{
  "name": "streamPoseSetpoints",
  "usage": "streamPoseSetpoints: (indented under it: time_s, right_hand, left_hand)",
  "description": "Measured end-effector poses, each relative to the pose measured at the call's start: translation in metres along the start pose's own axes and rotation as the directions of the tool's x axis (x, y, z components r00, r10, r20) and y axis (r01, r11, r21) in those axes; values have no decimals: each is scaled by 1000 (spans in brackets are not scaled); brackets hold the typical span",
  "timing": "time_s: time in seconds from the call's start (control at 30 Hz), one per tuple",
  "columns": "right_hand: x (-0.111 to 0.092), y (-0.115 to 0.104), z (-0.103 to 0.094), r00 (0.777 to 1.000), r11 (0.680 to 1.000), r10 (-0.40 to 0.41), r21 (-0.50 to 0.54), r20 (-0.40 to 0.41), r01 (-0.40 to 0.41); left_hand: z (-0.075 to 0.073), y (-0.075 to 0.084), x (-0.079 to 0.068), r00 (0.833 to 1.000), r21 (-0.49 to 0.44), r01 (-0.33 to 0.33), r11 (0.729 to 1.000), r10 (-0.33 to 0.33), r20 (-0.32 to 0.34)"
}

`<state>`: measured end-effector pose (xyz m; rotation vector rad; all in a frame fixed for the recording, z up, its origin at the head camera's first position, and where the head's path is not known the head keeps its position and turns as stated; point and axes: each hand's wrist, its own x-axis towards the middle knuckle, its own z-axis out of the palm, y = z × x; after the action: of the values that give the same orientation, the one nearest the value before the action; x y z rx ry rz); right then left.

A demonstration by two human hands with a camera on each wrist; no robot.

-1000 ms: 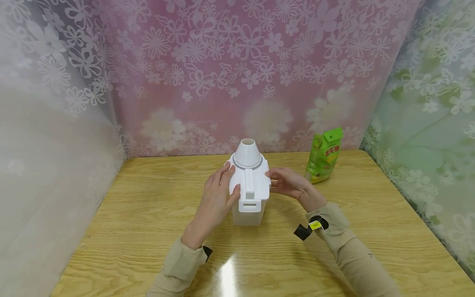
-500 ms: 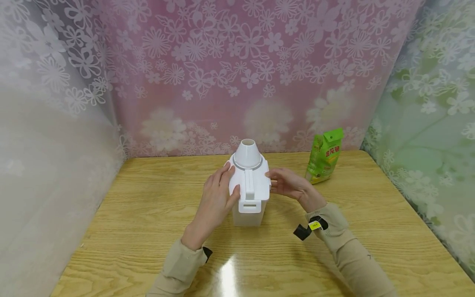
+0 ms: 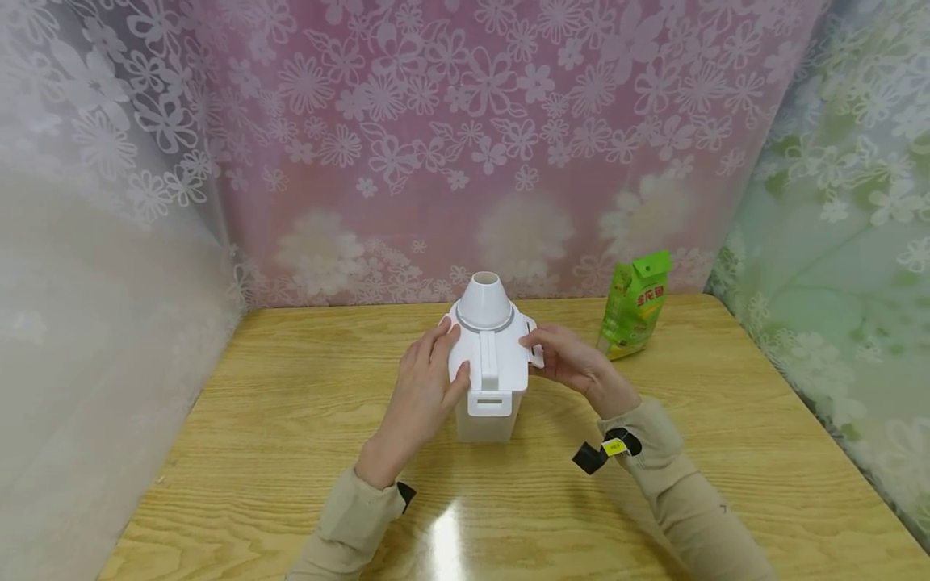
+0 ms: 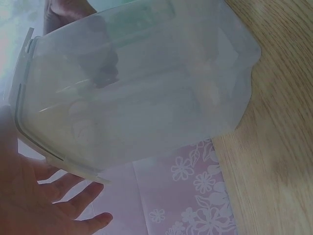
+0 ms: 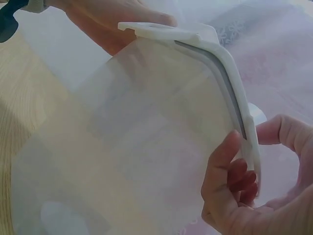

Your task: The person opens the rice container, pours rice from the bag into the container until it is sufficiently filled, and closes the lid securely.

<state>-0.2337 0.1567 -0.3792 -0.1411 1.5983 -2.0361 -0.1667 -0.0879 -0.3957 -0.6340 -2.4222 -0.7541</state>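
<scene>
A tall, translucent container [image 3: 485,428] stands upright near the middle of the wood-grain worktop [image 3: 305,395], capped by a white lid [image 3: 506,367] that carries a cone-shaped spout [image 3: 485,305] toward its far end, with a grey ring round the spout's base and a round hole at its top, and a raised bar running along the lid toward the near edge, where a slotted front latch [image 3: 490,403] hangs down against the container wall; the left hand [image 3: 421,379] rests on the lid's left side, its grip apart, the fingers spread and the thumb reaching over the top beside the bar, while the right hand [image 3: 574,367] is at the opposite side, its grip clamped on a side latch [image 3: 538,355] that sticks outward from the lid, the thumb touching the lid's edge and the other fingers curled in below the rim, one fingertip against the container wall; a green bag [image 3: 635,307] with red lettering stands, slightly tilted, farther back on the right, apart from the container, and beige sleeves [image 3: 356,516] cover both forearms, a black strap [image 3: 626,438] with a yellow label showing at the right wrist
</scene>
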Motion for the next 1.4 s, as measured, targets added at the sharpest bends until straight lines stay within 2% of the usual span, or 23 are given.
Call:
streamPoseSetpoints:
  time_s: [0.2, 0.4, 0.5, 0.57, 0.63, 0.7, 0.8, 0.93, 1.03, 1.27, 1.4]
  right_hand:
    - [-1, 4, -2, 999, 999, 0, -55, -40, -2]
    - [-6, 9, 1, 993, 993, -37, -112, -110, 25]
    - [-10, 15, 2, 984, 985, -86, -161, -154, 61]
    - [-13, 18, 3, 972, 964, -145, -248, -184, 97]
    - [-16, 21, 5, 953, 923, -227, -356, -202, 145]
    - [-19, 23, 8, 924, 867, -320, -457, -208, 197]
    - [-21, 25, 12, 868, 762, -461, -584, -185, 280]
    - [-20, 26, 16, 792, 589, -601, -729, -108, 348]
    - [-21, 26, 18, 764, 497, -642, -795, -68, 347]
    - [-23, 26, 21, 753, 415, -656, -855, -45, 311]
    - [-23, 25, 21, 752, 384, -658, -875, -34, 296]
  left_hand:
    - [-1, 0, 0, 1000, -8, -2, 1000, 2, -3]
    - [0, -1, 0, 1000, -11, -2, 1000, 1, -1]
    - [0, -1, 0, 1000, -17, 0, 1000, 0, 1]
    - [0, -1, 0, 1000, -23, 2, 1000, -2, 6]
    - [0, -1, 0, 1000, -24, 4, 1000, -4, 12]
    - [0, 0, 0, 1000, -25, 7, 1000, -7, 16]
    - [0, 0, 0, 1000, -29, 19, 999, -18, 23]
    - [-1, 0, 0, 999, -34, 35, 999, -34, 37]
    - [-3, 1, 0, 997, -50, 52, 997, -49, 57]
    - [-6, 1, 1, 993, -104, 89, 991, -80, 85]
    - [-8, 3, 1, 992, -127, 110, 986, -102, 71]
